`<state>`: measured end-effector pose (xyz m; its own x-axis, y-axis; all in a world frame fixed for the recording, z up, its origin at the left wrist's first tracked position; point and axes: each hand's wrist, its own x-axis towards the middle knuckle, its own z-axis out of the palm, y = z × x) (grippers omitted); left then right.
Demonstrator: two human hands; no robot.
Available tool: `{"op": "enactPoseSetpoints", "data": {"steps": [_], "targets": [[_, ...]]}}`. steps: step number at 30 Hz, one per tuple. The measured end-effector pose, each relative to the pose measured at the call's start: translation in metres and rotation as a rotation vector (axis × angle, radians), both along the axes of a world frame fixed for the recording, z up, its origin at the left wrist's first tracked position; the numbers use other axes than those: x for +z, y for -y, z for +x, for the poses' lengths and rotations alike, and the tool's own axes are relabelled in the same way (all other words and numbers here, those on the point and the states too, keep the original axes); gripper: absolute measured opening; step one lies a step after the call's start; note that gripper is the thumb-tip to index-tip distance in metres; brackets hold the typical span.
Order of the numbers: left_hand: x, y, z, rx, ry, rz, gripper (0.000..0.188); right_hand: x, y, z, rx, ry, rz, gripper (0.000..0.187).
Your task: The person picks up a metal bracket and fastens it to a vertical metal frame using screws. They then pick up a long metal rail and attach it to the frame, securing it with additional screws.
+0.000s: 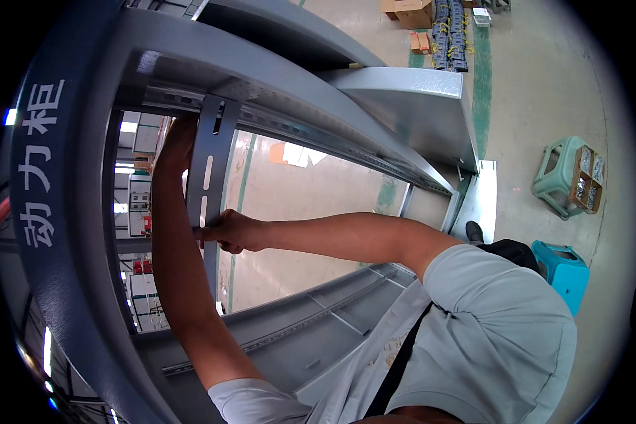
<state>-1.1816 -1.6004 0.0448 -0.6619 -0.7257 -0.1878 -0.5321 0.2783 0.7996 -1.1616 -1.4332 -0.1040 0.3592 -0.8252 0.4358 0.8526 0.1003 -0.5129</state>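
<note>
A grey slotted metal strip (210, 152) runs across the opening of a large grey cabinet frame (283, 78). My left hand (179, 141) reaches up along the strip's left side to the rail (275, 121) at its upper end. Its fingers are hidden behind the strip and in shadow. Lower down, my right hand (234, 232) is closed in front of the strip, thumb and forefinger pinched beside one of its slots. Whatever is between those fingers is too small to make out.
Grey cabinet panels (403, 106) jut out at the upper right. On the floor at right stand a pale green stool (555, 177) bearing a cardboard tray of small hardware (588, 180) and a blue stool (567, 275). Cartons (410, 13) and rows of dark parts (449, 35) lie far off.
</note>
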Motion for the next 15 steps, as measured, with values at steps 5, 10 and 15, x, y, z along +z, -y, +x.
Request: {"op": "enactPoseSetpoints", "data": {"steps": [5,10,15], "targets": [[-0.004,0.004,0.002,0.021,-0.049,0.036,0.026,0.000,0.000,0.001,0.022,0.000,0.034,0.034],[-0.004,0.008,0.005,-0.054,-0.039,0.044,0.026,0.001,0.000,0.002,0.045,0.009,0.035,0.036],[-0.001,-0.012,-0.006,-0.039,-0.077,-0.038,0.031,0.000,0.001,0.003,0.021,0.001,0.040,0.036]]}}
